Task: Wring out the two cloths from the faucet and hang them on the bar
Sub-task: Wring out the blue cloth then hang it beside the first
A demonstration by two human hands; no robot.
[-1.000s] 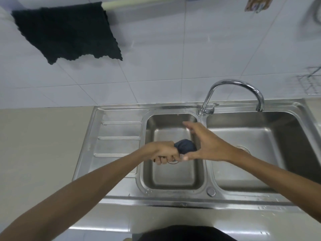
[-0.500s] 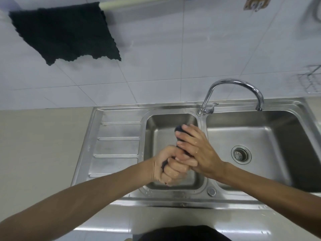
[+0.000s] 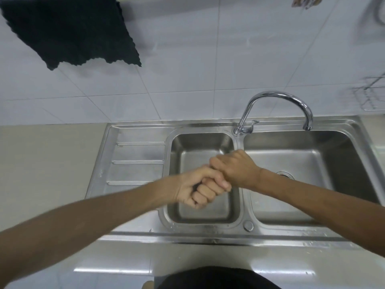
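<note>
My left hand (image 3: 200,187) and my right hand (image 3: 236,168) are clenched together over the small left basin (image 3: 183,147) of the steel sink. Both fists squeeze a dark blue cloth, almost wholly hidden inside them; only a dark sliver (image 3: 195,186) shows between my left fingers. A black cloth (image 3: 70,32) hangs spread out high on the tiled wall at the upper left, its top edge cut off by the frame. The chrome faucet (image 3: 277,97) arches behind my hands, its spout over the large right basin (image 3: 333,155).
A ribbed drainboard (image 3: 137,161) lies left of the basins, then a beige counter (image 3: 48,167). A wire rack (image 3: 373,99) is fixed on the wall at the right edge. The right basin's drain (image 3: 284,175) shows beside my right wrist.
One second ago the blue cloth bulged between my hands with the right hand's fingers apart. Both hands have since closed fully on it and twisted, hiding the cloth.
</note>
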